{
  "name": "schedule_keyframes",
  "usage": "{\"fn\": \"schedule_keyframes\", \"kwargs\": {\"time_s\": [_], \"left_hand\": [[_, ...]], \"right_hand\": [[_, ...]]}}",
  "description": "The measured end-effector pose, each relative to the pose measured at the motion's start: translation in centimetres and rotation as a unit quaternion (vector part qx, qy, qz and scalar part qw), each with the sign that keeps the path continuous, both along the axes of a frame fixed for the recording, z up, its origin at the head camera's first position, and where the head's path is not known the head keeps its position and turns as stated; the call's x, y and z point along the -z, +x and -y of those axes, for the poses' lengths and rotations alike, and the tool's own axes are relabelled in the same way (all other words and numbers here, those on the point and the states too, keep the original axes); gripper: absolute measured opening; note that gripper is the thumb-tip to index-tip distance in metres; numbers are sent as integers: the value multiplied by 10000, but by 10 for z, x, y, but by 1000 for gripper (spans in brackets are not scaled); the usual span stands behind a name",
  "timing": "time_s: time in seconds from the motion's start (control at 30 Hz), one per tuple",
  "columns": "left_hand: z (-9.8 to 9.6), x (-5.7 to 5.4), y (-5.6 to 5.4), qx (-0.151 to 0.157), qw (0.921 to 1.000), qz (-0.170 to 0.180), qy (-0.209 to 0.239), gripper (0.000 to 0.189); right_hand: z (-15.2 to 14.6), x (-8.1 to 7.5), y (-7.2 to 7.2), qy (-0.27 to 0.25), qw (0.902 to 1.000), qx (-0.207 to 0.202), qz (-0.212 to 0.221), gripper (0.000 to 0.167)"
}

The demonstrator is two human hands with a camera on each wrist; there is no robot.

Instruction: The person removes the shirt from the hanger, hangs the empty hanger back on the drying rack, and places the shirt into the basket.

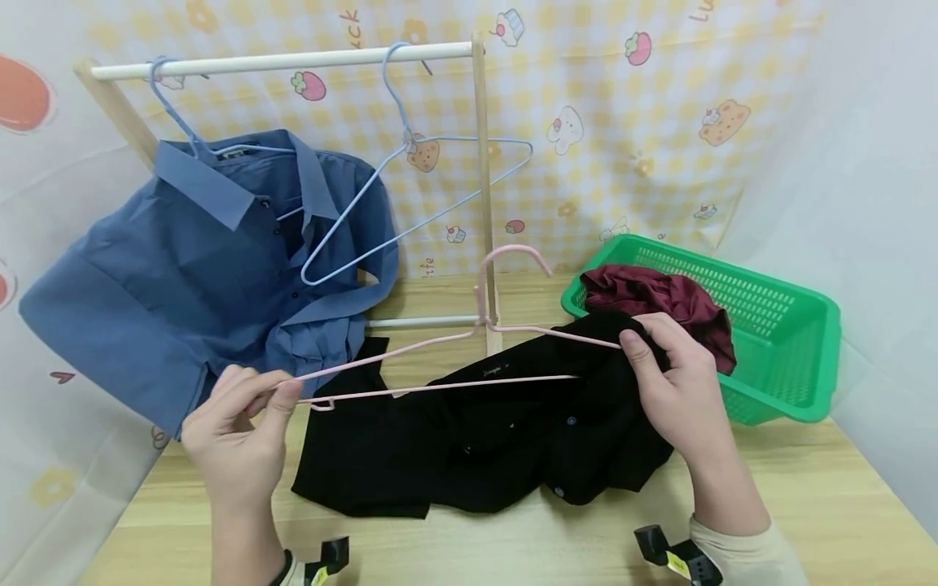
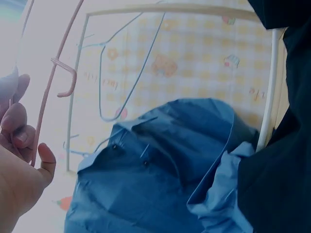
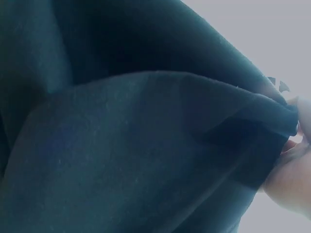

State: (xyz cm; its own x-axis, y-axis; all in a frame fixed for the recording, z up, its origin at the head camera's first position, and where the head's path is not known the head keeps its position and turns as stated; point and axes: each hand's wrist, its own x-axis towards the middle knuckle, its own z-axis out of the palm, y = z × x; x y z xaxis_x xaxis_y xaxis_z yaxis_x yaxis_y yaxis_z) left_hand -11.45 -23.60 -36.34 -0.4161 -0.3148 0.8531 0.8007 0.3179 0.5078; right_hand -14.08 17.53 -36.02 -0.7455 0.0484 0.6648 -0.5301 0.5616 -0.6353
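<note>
A pink hanger (image 1: 410, 346) spans the space between both hands, its hook pointing up. My left hand (image 1: 242, 431) pinches the hanger's left end, and the left wrist view shows the fingers curled round the pink bar (image 2: 48, 87). From my right hand (image 1: 677, 391) hangs a black buttoned garment (image 1: 498, 456), pinched near its shoulder. The hanger's right end goes inside that garment and is hidden there. In the right wrist view the dark cloth (image 3: 146, 145) fills most of the picture, with the thumb and fingers gripping its edge at the right.
Behind stands a rack with a white rail (image 1: 293, 59). A blue shirt (image 1: 220, 268) hangs there on a blue hanger, beside a bare blue hanger (image 1: 352, 207). At the right, a green basket (image 1: 791, 350) holds dark red cloth (image 1: 659, 297). Below lies a wooden tabletop (image 1: 498, 545).
</note>
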Motion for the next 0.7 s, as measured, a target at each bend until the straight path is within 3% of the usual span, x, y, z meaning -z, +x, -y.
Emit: {"fn": "schedule_keyframes", "kwargs": {"time_s": [0.1, 0.23, 0.4, 0.57, 0.7], "left_hand": [[8, -2, 5, 57, 9996, -53, 289, 23], [18, -6, 13, 221, 9967, -164, 767, 14], [25, -16, 23, 385, 9856, -541, 1554, 14], [24, -23, 25, 792, 9645, -893, 2355, 15], [22, -22, 24, 831, 9610, -905, 2479, 13]], "right_hand": [[-4, 0, 1, -87, 9996, 171, 182, 13], [-8, 1, 0, -168, 9948, 663, 759, 19], [-14, 2, -2, -176, 9818, 1118, 1528, 32], [-13, 6, -4, -153, 9795, 1050, 1711, 38], [-5, 16, -8, 364, 9840, 622, 1628, 36]]}}
